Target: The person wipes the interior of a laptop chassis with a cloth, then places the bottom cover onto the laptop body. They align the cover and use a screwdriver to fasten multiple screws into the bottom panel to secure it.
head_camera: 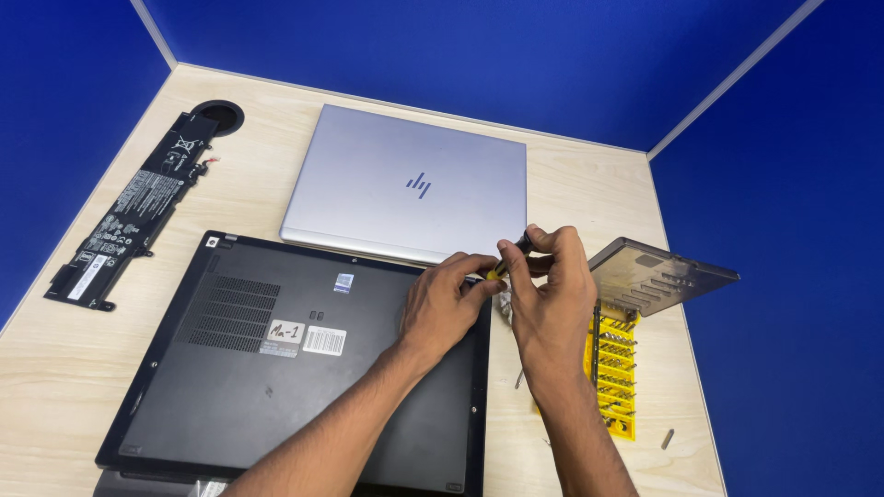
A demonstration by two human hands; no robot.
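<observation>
Far left of the frame there's a long black battery pack (132, 213) lying diagonally on the light wood desk (55, 368), its top end right next to a round cable hole (219, 115) in the upper left corner. Moving right, a black laptop (276, 368) sits bottom-side up in the lower middle – vent slots, a couple of white stickers and a small blue one showing on the base. Behind it, upper centre, is a closed silver laptop (405, 184), its front edge just about touching the black one's far edge.

Both hands meet at the black laptop's upper right corner. The left hand (442, 308) rests on the base with its fingers curled together around the lower end of a small screwdriver (508, 258) with a yellow and black handle. The right hand (552, 294) is just beside it, fingers clamped on the top of the same screwdriver – the tip is hidden behind the hands, so can't tell exactly what it's touching.

To the right of the hands, a yellow bit set tray (615, 377) lies on the desk with its smoky clear lid (658, 273) flipped open. Near the lower right, a single loose bit (667, 439) lies on the desk.
</observation>
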